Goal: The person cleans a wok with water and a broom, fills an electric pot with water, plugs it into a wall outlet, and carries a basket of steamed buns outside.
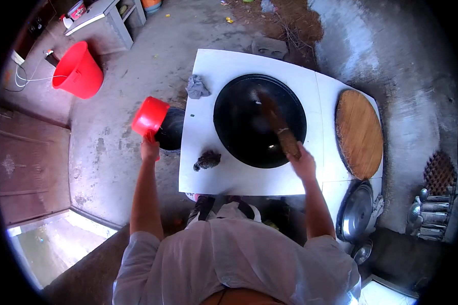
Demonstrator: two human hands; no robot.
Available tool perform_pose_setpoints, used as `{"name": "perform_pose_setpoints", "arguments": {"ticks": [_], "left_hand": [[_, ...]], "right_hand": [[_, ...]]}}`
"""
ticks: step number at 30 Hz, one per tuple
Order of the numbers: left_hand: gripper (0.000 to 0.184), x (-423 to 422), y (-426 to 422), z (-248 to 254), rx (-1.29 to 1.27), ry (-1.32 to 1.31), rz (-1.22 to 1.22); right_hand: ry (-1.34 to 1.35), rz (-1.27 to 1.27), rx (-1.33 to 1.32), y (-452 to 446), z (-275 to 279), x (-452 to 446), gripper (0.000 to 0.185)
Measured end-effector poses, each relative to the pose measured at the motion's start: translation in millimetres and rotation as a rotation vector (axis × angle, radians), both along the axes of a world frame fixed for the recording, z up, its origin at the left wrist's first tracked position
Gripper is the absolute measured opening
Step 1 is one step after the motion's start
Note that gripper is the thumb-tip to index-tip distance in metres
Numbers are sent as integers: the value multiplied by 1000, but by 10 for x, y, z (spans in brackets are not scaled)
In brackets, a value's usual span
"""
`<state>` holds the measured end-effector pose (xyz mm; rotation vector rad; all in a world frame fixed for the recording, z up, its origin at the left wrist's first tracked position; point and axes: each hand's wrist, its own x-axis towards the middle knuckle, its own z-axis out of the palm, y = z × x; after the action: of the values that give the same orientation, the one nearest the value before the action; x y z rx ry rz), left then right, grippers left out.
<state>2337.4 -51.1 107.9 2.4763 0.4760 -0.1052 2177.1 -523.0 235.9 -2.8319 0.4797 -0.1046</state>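
Note:
My left hand (150,149) is closed round the handle of a red plastic dipper (147,116). The dipper is tilted at the rim of a dark bucket (172,133) on the floor, left of the white stove top (285,183). My right hand (303,163) grips the near end of a brown straw-like brush (277,122), which reaches over a large black wok (234,122) set into the stove top. The brush's far end is blurred, and I cannot tell whether it touches the wok. A dark scrubber (207,160) and a crumpled grey cloth (197,87) lie left of the wok.
A round wooden lid (360,134) rests at the stove's right, with a metal lid (358,213) nearer me. Ladles and other utensils (432,216) hang at far right. A red bucket (86,73) stands back left by a concrete counter (104,30). Twigs (290,25) lie behind the stove.

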Motion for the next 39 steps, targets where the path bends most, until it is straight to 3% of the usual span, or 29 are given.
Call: {"name": "perform_pose_setpoints", "arguments": {"ticks": [2,4,6,8,12,14,15,17,24,26,30,32,33,36,39], "left_hand": [[45,-34,10,-150,-80,-11,24],[44,-87,-32,-148,-166,-24,51],[43,-160,-140,-65,-147,22,70],[42,-200,-208,-3,-198,-12,30],[39,-209,-302,61,-98,3,42],[39,-220,-350,76,-283,-75,81],[39,-204,-327,57,-280,-74,77],[41,-170,-286,2,-280,-79,70],[40,-112,-134,8,-49,10,110],[39,-118,-157,75,-56,-33,126],[39,-72,-61,-85,-83,-76,148],[40,-47,0,-199,-129,-80,118],[41,-59,3,-158,-173,-80,85],[42,-165,-73,155,-167,-109,66],[44,-166,44,-42,-129,-166,72]], "right_hand": [[257,-164,-207,-181,-133,180,52],[411,-219,-265,-383,-704,278,54],[536,31,-60,-219,-928,278,54],[403,272,37,232,-882,197,56],[-49,297,482,961,-592,-6,57],[-139,324,619,1297,-468,-37,57],[-139,319,622,1487,-430,17,57],[103,323,623,1733,-351,169,55],[64,357,671,1435,212,186,54],[217,283,435,1366,343,129,56],[384,233,363,1609,-261,138,57],[341,330,585,1876,-388,278,57],[436,243,732,1968,-98,364,56],[423,251,867,1929,98,418,55],[313,244,643,1795,-55,370,54]]}}
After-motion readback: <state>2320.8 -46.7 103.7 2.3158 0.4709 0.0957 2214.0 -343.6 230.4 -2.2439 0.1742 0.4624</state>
